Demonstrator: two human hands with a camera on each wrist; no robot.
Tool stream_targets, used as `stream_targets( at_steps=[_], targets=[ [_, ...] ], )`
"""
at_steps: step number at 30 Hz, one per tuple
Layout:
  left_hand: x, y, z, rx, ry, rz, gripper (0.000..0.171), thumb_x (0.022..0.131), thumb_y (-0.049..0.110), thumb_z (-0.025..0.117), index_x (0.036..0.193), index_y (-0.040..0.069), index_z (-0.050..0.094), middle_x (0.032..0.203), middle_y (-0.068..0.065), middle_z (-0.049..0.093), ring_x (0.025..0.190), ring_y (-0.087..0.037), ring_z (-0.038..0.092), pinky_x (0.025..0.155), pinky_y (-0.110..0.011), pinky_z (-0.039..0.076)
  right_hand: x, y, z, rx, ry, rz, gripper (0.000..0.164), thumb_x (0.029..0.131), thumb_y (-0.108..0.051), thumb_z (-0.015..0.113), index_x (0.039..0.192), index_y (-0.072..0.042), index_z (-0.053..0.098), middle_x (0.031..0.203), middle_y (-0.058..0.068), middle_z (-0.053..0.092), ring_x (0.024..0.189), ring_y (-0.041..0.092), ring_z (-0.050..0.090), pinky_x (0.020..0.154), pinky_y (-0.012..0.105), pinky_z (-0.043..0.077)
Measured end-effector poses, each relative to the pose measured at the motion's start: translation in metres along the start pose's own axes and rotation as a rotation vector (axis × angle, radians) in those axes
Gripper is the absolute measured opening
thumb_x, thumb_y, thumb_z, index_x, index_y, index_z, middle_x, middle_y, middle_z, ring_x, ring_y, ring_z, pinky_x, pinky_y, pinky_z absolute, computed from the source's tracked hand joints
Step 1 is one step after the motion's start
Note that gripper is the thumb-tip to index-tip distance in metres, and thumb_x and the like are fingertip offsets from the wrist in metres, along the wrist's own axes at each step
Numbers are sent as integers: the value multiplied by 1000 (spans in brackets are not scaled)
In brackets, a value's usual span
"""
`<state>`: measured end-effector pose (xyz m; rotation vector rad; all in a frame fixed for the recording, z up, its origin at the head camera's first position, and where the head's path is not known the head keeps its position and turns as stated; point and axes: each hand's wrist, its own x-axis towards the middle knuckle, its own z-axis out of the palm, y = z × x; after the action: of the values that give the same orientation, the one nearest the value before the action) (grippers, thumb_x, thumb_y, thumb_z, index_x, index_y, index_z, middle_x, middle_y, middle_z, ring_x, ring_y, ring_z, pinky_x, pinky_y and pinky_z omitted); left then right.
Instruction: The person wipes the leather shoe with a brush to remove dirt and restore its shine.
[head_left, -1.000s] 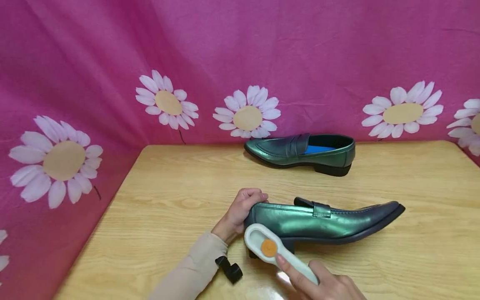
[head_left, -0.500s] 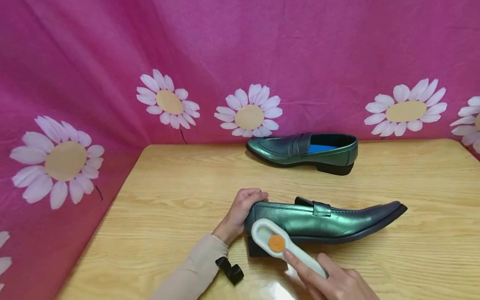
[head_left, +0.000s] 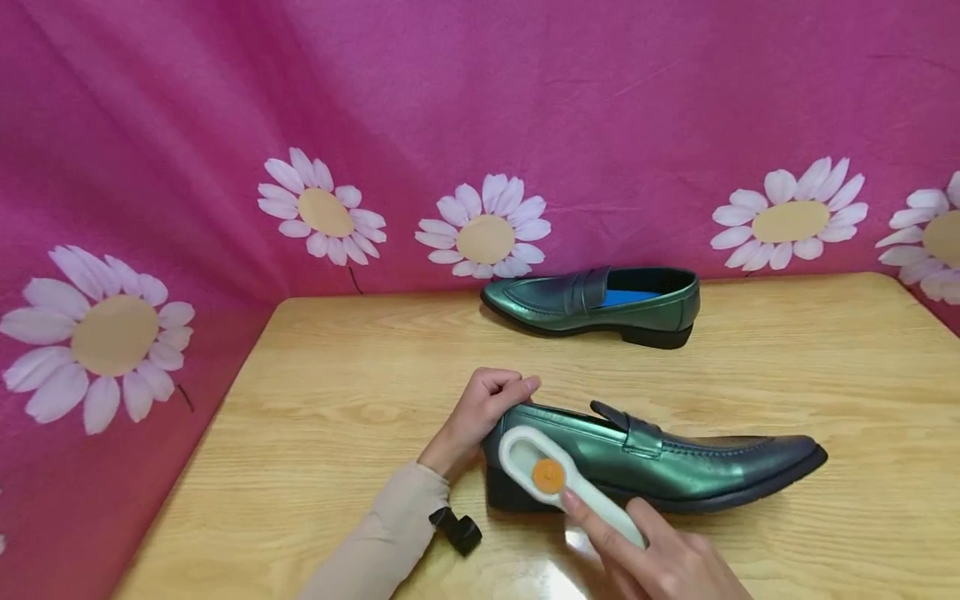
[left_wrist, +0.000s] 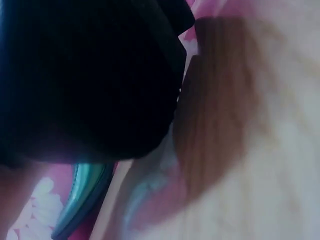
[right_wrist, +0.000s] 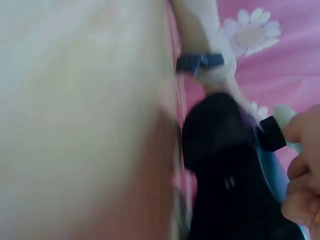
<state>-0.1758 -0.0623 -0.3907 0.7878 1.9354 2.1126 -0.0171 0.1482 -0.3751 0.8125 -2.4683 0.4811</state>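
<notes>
A shiny green loafer (head_left: 697, 471) is held sideways over the table, toe to the right. My left hand (head_left: 480, 408) grips it by the back of its heel end. In my right hand (head_left: 667, 558) is a shoe brush (head_left: 603, 510) with a pale handle and an orange button, my index finger lying along it near the button. The brush head overlaps the loafer's rear side. The right wrist view shows the brush's black block (right_wrist: 272, 134) against the upper, beside the dark sole (right_wrist: 225, 195). The loafer's dark heel (left_wrist: 100, 100) fills much of the left wrist view.
A matching loafer (head_left: 592, 304) with a blue insole stands at the back of the wooden table (head_left: 337, 400), toe left. A black strap (head_left: 457, 532) is at my left cuff. A pink curtain (head_left: 600, 108) with daisies hangs behind and at the left.
The held loafer's toe has come down and nearer, showing more of its top. The brush has moved up along the rear side. The whole head view has shifted a little.
</notes>
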Motion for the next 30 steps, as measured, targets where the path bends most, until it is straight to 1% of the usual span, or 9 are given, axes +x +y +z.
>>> stream_targets(
  at_steps=[5, 8, 11, 14, 18, 20, 24, 27, 30],
  targets=[
    [2, 4, 3, 137, 98, -22, 43, 98, 15, 54, 59, -1, 47, 56, 1, 42, 53, -10, 38, 53, -22, 31, 1, 6, -5, -52, 70, 86, 51, 102, -45, 21, 134, -28, 57, 77, -8, 35, 55, -3, 24, 42, 11, 26],
    [1, 7, 7, 196, 131, -34, 44, 99, 16, 53, 58, 0, 48, 56, 0, 44, 53, -9, 39, 54, -22, 33, -1, 1, -5, -40, -9, 76, 54, 101, -48, 18, 137, -31, 53, 78, -9, 35, 55, -5, 21, 43, 9, 25],
    [0, 11, 10, 238, 185, -19, 43, 98, 13, 54, 57, 0, 50, 56, 0, 44, 54, -8, 40, 55, -21, 32, -2, -5, -3, 1, -74, 71, 54, 100, -49, 17, 139, -34, 50, 80, -10, 35, 55, -7, 21, 44, 8, 24],
    [-3, 15, 12, 280, 227, -3, 42, 98, 9, 53, 57, -2, 51, 54, 1, 41, 52, -8, 38, 53, -22, 30, -2, -3, -3, -7, -4, 105, 53, 100, -49, 19, 137, -33, 54, 78, -10, 34, 55, -5, 23, 44, 10, 25],
    [-8, 16, 13, 337, 212, 21, 45, 98, 7, 52, 54, 1, 44, 52, 5, 32, 49, -6, 30, 52, -22, 26, -5, 1, -2, -48, 153, 137, 49, 102, -44, 26, 129, -27, 62, 73, -10, 34, 56, -2, 25, 44, 12, 26],
    [-11, 14, 12, 379, 203, 47, 47, 97, 6, 53, 53, 6, 39, 52, 7, 27, 48, -6, 27, 51, -22, 24, -7, -3, 1, -44, 169, 121, 48, 102, -43, 27, 128, -26, 63, 72, -11, 34, 56, -2, 26, 43, 12, 25],
    [-13, 10, 9, 438, 208, 129, 49, 96, 7, 56, 51, 12, 36, 52, 8, 25, 48, -6, 26, 50, -22, 21, -7, -13, 7, -3, 106, 89, 47, 102, -43, 27, 130, -29, 61, 71, -13, 34, 56, -5, 26, 44, 9, 24],
    [-10, 8, 8, 433, 198, 177, 48, 96, 12, 56, 51, 12, 38, 52, 8, 26, 48, -7, 27, 50, -22, 22, -5, -9, 4, 25, 97, 95, 47, 102, -44, 28, 131, -28, 60, 71, -12, 35, 55, -4, 27, 45, 8, 25],
    [-6, 6, 8, 426, 186, 202, 48, 97, 15, 55, 52, 11, 41, 52, 8, 28, 47, -7, 28, 50, -22, 23, -4, 0, -3, 19, 140, 97, 46, 102, -43, 29, 130, -24, 62, 70, -11, 36, 55, -2, 27, 44, 10, 25]
  ],
)
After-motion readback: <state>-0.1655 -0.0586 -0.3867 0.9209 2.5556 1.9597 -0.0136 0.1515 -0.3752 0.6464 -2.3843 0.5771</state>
